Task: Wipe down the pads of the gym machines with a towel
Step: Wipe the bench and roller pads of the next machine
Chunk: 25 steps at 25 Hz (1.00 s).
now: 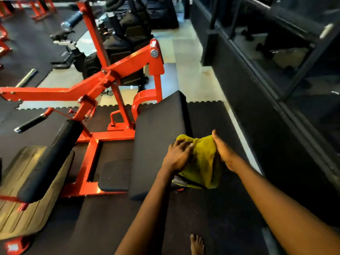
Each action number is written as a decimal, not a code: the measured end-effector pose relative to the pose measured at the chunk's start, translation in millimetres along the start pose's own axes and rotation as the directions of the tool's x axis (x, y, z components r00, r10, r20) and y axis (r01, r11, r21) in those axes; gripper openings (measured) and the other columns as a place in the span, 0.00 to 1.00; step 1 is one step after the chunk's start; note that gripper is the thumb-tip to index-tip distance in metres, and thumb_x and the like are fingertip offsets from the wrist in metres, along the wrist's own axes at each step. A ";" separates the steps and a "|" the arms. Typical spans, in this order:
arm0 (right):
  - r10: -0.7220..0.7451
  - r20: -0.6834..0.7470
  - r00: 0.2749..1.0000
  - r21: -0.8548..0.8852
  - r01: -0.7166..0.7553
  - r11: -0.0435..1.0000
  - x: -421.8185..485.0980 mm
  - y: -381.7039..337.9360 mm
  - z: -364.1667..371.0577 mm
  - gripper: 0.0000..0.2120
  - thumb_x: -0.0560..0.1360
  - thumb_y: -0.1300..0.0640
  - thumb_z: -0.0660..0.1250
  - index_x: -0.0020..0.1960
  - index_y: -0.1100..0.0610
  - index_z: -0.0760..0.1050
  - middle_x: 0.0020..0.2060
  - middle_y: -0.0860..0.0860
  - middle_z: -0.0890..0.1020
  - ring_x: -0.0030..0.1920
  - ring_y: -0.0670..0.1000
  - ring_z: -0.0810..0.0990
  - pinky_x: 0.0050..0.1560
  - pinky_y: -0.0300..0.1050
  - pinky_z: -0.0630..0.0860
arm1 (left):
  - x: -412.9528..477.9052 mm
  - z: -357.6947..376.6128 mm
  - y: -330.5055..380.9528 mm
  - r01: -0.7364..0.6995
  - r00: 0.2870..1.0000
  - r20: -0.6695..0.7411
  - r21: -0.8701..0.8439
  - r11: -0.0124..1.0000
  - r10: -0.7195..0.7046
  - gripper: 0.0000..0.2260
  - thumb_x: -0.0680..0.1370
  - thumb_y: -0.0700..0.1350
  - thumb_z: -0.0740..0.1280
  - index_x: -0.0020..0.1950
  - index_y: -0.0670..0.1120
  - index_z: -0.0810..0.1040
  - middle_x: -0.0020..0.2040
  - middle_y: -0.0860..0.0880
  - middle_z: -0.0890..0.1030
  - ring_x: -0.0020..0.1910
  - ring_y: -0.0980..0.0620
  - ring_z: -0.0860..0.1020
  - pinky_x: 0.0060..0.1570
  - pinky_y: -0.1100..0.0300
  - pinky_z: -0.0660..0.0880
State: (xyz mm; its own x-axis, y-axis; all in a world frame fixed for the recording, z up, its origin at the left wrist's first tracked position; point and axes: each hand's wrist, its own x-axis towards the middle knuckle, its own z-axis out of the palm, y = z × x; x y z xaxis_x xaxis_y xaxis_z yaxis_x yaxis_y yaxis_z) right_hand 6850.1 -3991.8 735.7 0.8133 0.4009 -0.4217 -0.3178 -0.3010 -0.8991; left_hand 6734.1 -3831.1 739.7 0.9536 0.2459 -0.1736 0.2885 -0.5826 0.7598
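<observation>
The left hand (177,157) and right hand (225,153) both hold the bunched yellow towel (204,162) beside the big black pad (158,129). It looks soft, light and floppy, so grab a fat bunch.

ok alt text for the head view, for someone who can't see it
A left hand and right hand hold a bunched yellow towel at the right edge of a long black pad on an orange gym machine. A bare foot shows below.

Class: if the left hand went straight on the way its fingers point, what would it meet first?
The towel: the left hand seems to touch it with its fingers, and the right hand holds it just beyond.
</observation>
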 end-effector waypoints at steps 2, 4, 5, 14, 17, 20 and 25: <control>0.014 -0.088 0.996 -0.068 -0.020 0.997 -7.6 16.4 16.8 0.28 0.78 0.39 0.68 0.67 0.59 0.74 0.60 0.54 0.80 0.65 0.55 0.78 0.63 0.45 0.73 | -5.3 -4.0 -18.7 -0.016 0.987 -0.162 -0.196 0.980 -0.016 0.15 0.81 0.47 0.61 0.65 0.45 0.78 0.61 0.43 0.79 0.63 0.42 0.75 0.65 0.50 0.68; -0.111 -0.182 0.977 -0.234 0.067 0.970 -11.8 18.4 24.1 0.21 0.76 0.61 0.73 0.67 0.63 0.73 0.58 0.59 0.80 0.61 0.58 0.79 0.58 0.44 0.74 | -11.3 -13.7 -41.5 -0.060 0.968 -0.253 -0.229 0.972 0.001 0.19 0.74 0.46 0.62 0.64 0.46 0.78 0.59 0.45 0.79 0.60 0.42 0.76 0.65 0.48 0.70; -0.162 -0.179 0.970 -0.306 0.102 0.947 -16.4 9.7 23.0 0.22 0.74 0.67 0.73 0.67 0.63 0.73 0.58 0.60 0.81 0.60 0.58 0.79 0.58 0.44 0.74 | -12.3 -20.4 -52.6 -0.083 0.966 -0.255 -0.190 0.978 0.032 0.24 0.71 0.45 0.62 0.68 0.48 0.76 0.64 0.46 0.78 0.64 0.42 0.74 0.68 0.49 0.66; -0.146 0.200 0.969 -0.424 0.221 0.878 -109.4 -109.3 -37.4 0.16 0.70 0.65 0.75 0.54 0.50 0.80 0.47 0.54 0.82 0.49 0.50 0.80 0.51 0.50 0.76 | -8.4 -84.1 1.3 -0.302 0.874 0.374 -0.085 0.950 0.311 0.11 0.75 0.52 0.68 0.52 0.47 0.80 0.47 0.46 0.81 0.49 0.48 0.80 0.55 0.45 0.77; -0.068 0.074 0.995 -0.410 0.093 0.907 -105.6 -99.8 -46.5 0.15 0.71 0.69 0.75 0.49 0.51 0.78 0.43 0.53 0.81 0.47 0.52 0.80 0.49 0.51 0.77 | -26.9 -88.3 21.2 -0.247 0.762 0.591 -0.112 0.962 0.265 0.10 0.76 0.53 0.73 0.44 0.47 0.79 0.37 0.44 0.82 0.33 0.50 0.80 0.36 0.54 0.80; -0.120 -0.168 0.978 -0.504 0.020 0.863 -70.3 -59.5 2.5 0.16 0.72 0.65 0.76 0.55 0.51 0.78 0.51 0.55 0.83 0.54 0.55 0.81 0.54 0.49 0.76 | -18.7 -80.4 2.9 -0.128 0.839 0.540 0.085 0.988 0.062 0.18 0.76 0.60 0.71 0.42 0.44 0.80 0.38 0.40 0.84 0.30 0.46 0.80 0.30 0.56 0.79; 0.165 -0.312 0.936 -0.188 -0.231 0.955 -54.6 32.6 118.5 0.50 0.71 0.38 0.75 0.82 0.53 0.52 0.77 0.61 0.66 0.75 0.60 0.68 0.72 0.50 0.66 | 7.4 -52.4 -101.7 0.049 0.998 0.028 0.146 0.988 -0.054 0.17 0.83 0.54 0.60 0.61 0.44 0.80 0.60 0.39 0.80 0.62 0.39 0.76 0.60 0.50 0.72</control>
State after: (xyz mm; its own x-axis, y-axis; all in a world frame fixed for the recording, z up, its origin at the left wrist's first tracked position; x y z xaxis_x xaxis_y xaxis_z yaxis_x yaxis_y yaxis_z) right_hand 6737.5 -3921.0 715.5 0.8605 0.0559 -0.5063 -0.3996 -0.5424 -0.7390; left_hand 6707.4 -3729.4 693.9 0.9387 0.2550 -0.2321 0.3447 -0.6769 0.6504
